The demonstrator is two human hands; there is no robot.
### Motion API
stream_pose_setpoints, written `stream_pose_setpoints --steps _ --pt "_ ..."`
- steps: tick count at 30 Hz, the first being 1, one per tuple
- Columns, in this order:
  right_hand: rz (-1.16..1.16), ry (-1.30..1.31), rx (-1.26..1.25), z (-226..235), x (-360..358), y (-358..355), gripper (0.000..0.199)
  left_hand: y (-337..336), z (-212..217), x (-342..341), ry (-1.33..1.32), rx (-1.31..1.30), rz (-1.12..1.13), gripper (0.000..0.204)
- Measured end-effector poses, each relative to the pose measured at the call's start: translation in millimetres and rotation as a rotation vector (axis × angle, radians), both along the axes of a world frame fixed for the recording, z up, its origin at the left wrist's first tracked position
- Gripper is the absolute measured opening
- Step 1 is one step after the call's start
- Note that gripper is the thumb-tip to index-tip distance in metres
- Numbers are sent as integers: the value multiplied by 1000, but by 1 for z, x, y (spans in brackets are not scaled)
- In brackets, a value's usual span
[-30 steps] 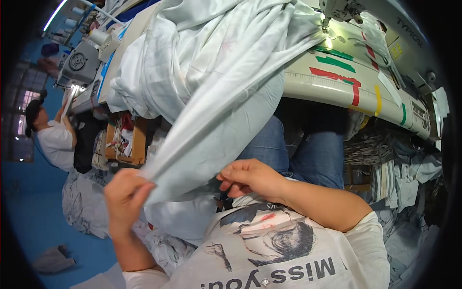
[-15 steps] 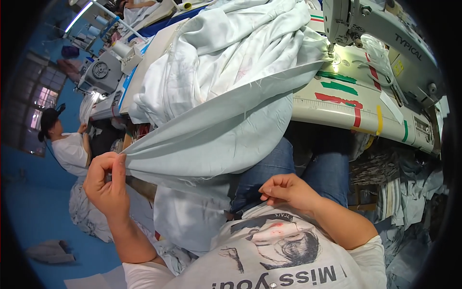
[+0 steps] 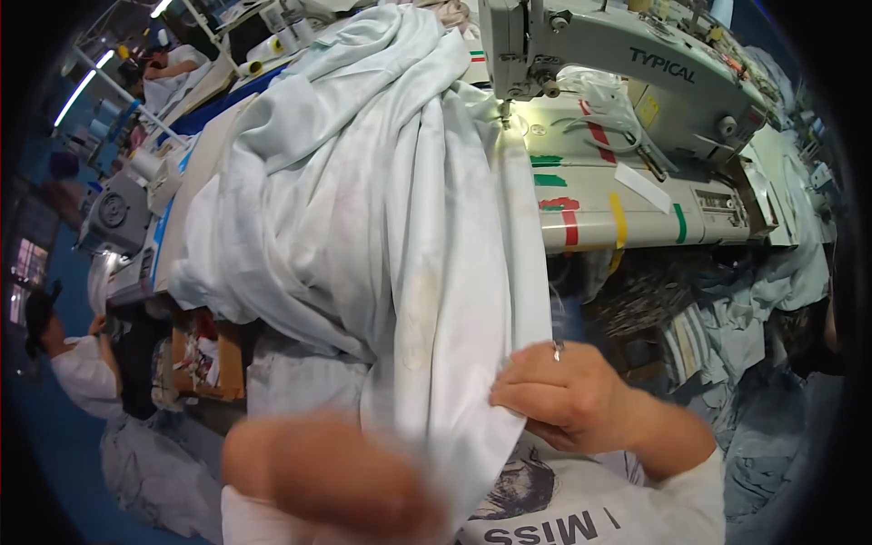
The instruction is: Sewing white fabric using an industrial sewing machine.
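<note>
A large pale blue-white fabric [image 3: 354, 209] lies bunched over the sewing table and hangs down toward my lap. Its straight, folded edge runs from beneath the needle of a sewing machine [image 3: 609, 54] down to my right hand [image 3: 568, 391]. That hand is closed, pinching the edge between thumb and fingers, with a ring showing on one finger. Low in the view, my left hand [image 3: 391, 486] is smeared by motion in front of the hanging fabric. Its fingers cannot be made out, nor whether they hold the cloth.
Coloured tape strips mark the machine bed [image 3: 595, 227], where a white paper strip [image 3: 643, 187] lies. Heaped fabric [image 3: 745, 336] is at the right. A wooden box [image 3: 207, 363] of scraps stands below the table. At the far left a person [image 3: 77, 363] sits beside another machine [image 3: 113, 209].
The fabric edge has swung from stretching leftward to hanging toward me. My right hand has taken hold of it. My left hand has moved down and right; the view has turned rightward.
</note>
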State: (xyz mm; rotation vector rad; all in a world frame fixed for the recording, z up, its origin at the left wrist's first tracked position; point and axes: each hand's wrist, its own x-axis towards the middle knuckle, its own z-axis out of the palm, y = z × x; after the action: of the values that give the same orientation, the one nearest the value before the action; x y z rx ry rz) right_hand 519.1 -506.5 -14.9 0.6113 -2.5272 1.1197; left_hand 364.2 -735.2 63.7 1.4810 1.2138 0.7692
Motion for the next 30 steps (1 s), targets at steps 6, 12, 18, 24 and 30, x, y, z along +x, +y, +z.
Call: stream_pose_setpoints --steps 6,12,18,24,30 --pt "-255 -253 -351 -74 26 9 12 177 -151 -128 1176 -122 1110 57" --pt "-253 -315 -497 -88 21 16 14 173 -168 -145 1290 -13 1056 62" --pt "-304 -305 -552 -84 4 28 14 186 -170 -169 1241 86 994 56" --pt "-309 -256 -540 -77 -22 54 14 214 -164 -199 1162 19 988 53" --pt "-298 -205 -476 -71 -55 78 15 239 -170 -240 1177 100 974 53"
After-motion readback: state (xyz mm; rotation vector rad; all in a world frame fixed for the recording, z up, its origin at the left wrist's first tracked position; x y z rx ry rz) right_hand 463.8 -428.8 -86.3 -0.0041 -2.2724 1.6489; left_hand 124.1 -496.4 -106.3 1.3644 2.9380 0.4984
